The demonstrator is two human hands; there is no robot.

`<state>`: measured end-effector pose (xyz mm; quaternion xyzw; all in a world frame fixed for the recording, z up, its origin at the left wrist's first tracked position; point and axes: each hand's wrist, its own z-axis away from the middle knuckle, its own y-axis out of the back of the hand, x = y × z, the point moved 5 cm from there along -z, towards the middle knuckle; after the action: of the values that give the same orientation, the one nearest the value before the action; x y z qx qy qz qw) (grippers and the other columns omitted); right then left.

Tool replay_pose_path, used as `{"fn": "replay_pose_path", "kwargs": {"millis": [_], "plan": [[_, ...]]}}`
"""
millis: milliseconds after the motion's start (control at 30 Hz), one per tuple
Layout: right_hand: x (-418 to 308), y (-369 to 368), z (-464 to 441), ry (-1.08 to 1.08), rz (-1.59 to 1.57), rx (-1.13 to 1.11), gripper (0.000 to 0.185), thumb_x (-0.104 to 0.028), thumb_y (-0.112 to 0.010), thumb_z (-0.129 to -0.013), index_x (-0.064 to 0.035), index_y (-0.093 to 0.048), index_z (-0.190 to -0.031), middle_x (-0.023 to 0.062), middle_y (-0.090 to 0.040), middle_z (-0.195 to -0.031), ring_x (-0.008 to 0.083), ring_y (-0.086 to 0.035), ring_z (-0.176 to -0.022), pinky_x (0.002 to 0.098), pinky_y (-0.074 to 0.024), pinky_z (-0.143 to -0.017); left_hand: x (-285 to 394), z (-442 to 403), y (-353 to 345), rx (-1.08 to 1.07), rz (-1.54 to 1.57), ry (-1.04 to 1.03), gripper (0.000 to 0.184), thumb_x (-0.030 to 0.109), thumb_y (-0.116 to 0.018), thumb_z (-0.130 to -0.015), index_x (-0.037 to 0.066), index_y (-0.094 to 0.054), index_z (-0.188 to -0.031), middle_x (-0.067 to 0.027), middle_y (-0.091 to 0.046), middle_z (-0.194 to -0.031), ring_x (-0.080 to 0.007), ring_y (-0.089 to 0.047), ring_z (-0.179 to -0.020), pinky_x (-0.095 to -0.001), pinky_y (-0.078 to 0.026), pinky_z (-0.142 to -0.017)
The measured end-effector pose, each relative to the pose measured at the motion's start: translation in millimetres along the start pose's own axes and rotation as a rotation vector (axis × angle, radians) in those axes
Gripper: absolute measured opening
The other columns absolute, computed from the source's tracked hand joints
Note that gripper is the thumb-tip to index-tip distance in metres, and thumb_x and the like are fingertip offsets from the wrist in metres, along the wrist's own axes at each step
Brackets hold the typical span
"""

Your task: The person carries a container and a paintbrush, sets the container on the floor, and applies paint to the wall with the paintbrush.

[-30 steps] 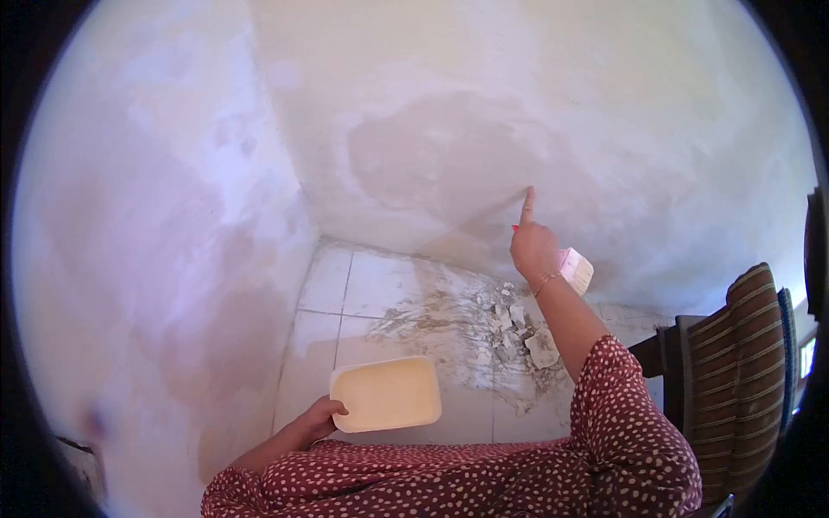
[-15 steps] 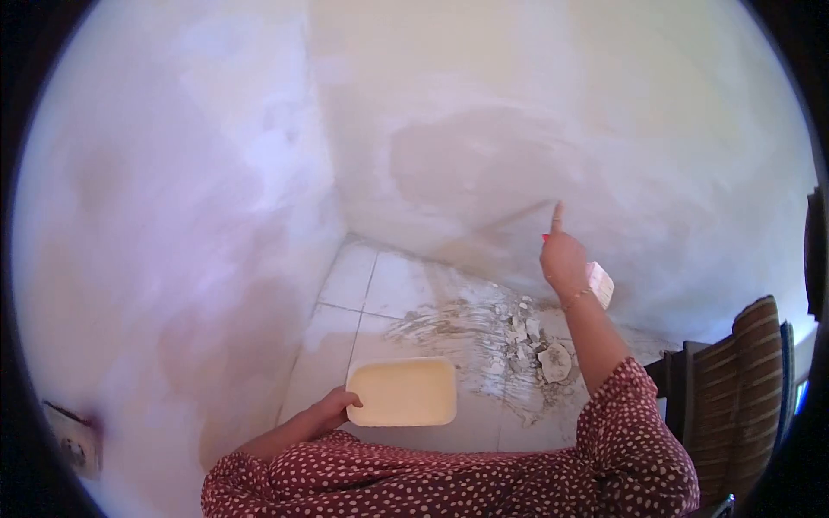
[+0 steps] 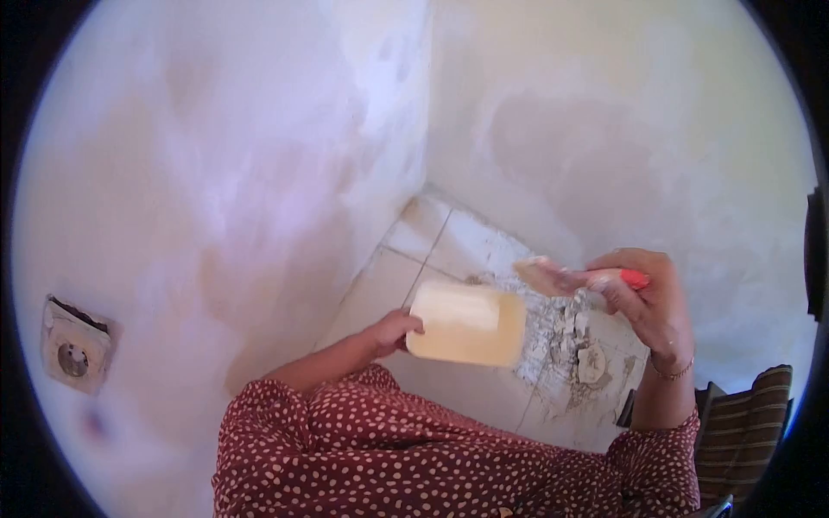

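Note:
My left hand (image 3: 394, 333) is closed on the left side of a pale yellow rectangular tub (image 3: 467, 354), thumb over its rim. Pale, cream-coloured contents seem to lie inside, though glare makes their level hard to judge. To the tub's upper right, my right hand (image 3: 646, 298) is closed round a paintbrush (image 3: 542, 276). A red handle end shows at the fingers, and the whitish bristle end points left, just above the tub's right corner without touching it. White smears mark the brush and my fingers.
Broken plaster pieces (image 3: 591, 363) and dust lie on the tiled floor (image 3: 384, 281). Patchy walls meet in a corner behind the tub. A loose wall socket (image 3: 73, 356) is at the left, and a striped brown cushion (image 3: 743, 440) stands at the lower right.
My right hand has come away from the back wall, turning the brush leftward beside the tub. The view has swung left, and the tub sits higher and further right in it.

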<state>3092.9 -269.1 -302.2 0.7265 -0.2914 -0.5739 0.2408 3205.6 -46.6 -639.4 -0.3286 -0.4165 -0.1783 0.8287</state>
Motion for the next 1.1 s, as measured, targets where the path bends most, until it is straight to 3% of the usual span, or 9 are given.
{"fn": "replay_pose_path", "kwargs": {"millis": [133,233,333,533,633,733,833,933,1100], "plan": [[5,-47,-7,0.130,0.120,-0.279,0.020,-0.021,-0.066,-0.081,-0.0008,-0.064,-0.085,0.0144,-0.061,-0.075,0.0272,-0.058,-0.068,0.0354,-0.0443,-0.063,30,11,-20,-0.012,0.067,-0.015,0.045,0.013,-0.055,-0.071,-0.003,-0.050,-0.114,-0.0133,-0.058,-0.101,-0.0255,-0.061,-0.086,-0.0420,-0.053,-0.072],[32,-74,-19,0.149,0.217,-0.307,0.022,-0.022,-0.067,-0.078,-0.0008,-0.061,-0.082,0.0153,-0.060,-0.077,0.0348,-0.055,-0.072,0.0401,-0.0441,-0.064,50,14,-32,-0.040,0.088,-0.007,0.047,0.014,-0.054,-0.071,-0.003,-0.049,-0.115,-0.0142,-0.057,-0.103,-0.0275,-0.059,-0.089,-0.0455,-0.053,-0.073],[54,-88,-32,0.176,0.272,-0.268,0.019,-0.018,-0.069,-0.077,-0.0013,-0.062,-0.083,0.0141,-0.059,-0.074,0.0314,-0.056,-0.070,0.0356,-0.0445,-0.063,60,14,-36,-0.054,0.061,0.011,0.051,0.015,-0.053,-0.072,-0.002,-0.047,-0.119,-0.0142,-0.055,-0.108,-0.0289,-0.057,-0.095,-0.0492,-0.052,-0.076],[68,-95,-42,0.115,0.362,-0.219,0.028,-0.030,-0.064,-0.080,-0.0015,-0.060,-0.078,0.0180,-0.058,-0.072,0.0354,-0.055,-0.069,0.0418,-0.0433,-0.063,71,18,-46,-0.037,0.039,0.009,0.051,0.015,-0.052,-0.071,-0.002,-0.046,-0.119,-0.0148,-0.055,-0.109,-0.0308,-0.056,-0.096,-0.0513,-0.052,-0.075],[70,-92,-43,-0.020,0.278,-0.230,0.031,-0.032,-0.063,-0.082,-0.0012,-0.062,-0.077,0.0140,-0.060,-0.066,0.0298,-0.056,-0.062,0.0382,-0.0441,-0.059,72,18,-48,-0.030,0.031,0.029,0.052,0.015,-0.052,-0.071,-0.002,-0.046,-0.120,-0.0156,-0.055,-0.109,-0.0316,-0.056,-0.097,-0.0518,-0.052,-0.075],[99,-74,-45,-0.084,-0.123,-0.014,0.035,-0.034,-0.062,-0.083,-0.0005,-0.064,-0.076,0.0088,-0.061,-0.063,0.0206,-0.056,-0.054,0.0317,-0.0435,-0.050,72,18,-48,-0.026,0.024,0.030,0.054,0.015,-0.052,-0.071,-0.002,-0.044,-0.121,-0.0166,-0.055,-0.110,-0.0321,-0.056,-0.098,-0.0516,-0.052,-0.075],[132,-49,-40,-0.420,-0.484,0.098,0.036,-0.032,-0.057,-0.087,0.0002,-0.064,-0.073,0.0058,-0.061,-0.064,0.0140,-0.054,-0.050,0.0257,-0.0413,-0.044,72,17,-48,-0.034,0.029,0.015,0.056,0.015,-0.051,-0.070,-0.002,-0.043,-0.123,-0.0173,-0.055,-0.111,-0.0324,-0.056,-0.098,-0.0514,-0.051,-0.076],[160,-49,-25,-0.485,-0.968,0.077,0.036,-0.029,-0.050,-0.092,0.0011,-0.063,-0.078,0.0071,-0.061,-0.063,0.0139,-0.053,-0.046,0.0244,-0.0407,-0.041,70,16,-47,-0.041,0.053,-0.008,0.058,0.015,-0.051,-0.070,-0.002,-0.042,-0.124,-0.0177,-0.054,-0.111,-0.0327,-0.056,-0.098,-0.0509,-0.051,-0.076],[188,-62,0,-0.514,-1.152,0.162,0.032,-0.026,-0.043,-0.095,0.0016,-0.060,-0.090,0.0060,-0.060,-0.065,0.0142,-0.054,-0.049,0.0246,-0.0417,-0.043,65,16,-46,-0.017,0.080,-0.027,0.060,0.016,-0.051,-0.069,-0.002,-0.041,-0.126,-0.0180,-0.054,-0.113,-0.0327,-0.056,-0.099,-0.0502,-0.051,-0.076]]}}
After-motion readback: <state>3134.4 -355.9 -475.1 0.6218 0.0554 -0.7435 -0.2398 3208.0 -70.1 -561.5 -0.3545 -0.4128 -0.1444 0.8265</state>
